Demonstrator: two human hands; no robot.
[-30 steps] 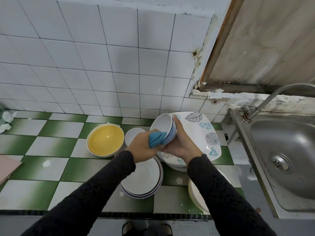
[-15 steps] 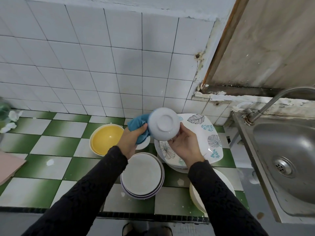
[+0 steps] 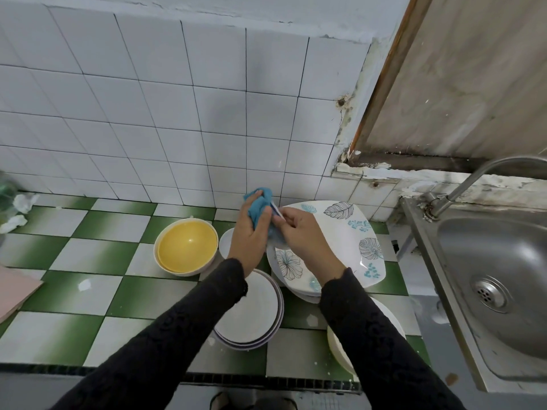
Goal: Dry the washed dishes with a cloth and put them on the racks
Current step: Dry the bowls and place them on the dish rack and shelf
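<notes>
Evidently the left hand (image 3: 250, 232) clutched the blue cloth (image 3: 257, 202) while the right hand (image 3: 305, 232) pinched the small bowl (image 3: 275, 209), which looked light, wet-slick and breakable, best held by its rim.

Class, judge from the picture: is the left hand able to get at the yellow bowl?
Probably yes: the yellow bowl sits just left of the left hand, nothing between them. But that hand grips the blue cloth, so taking hold would be awkward.
</notes>
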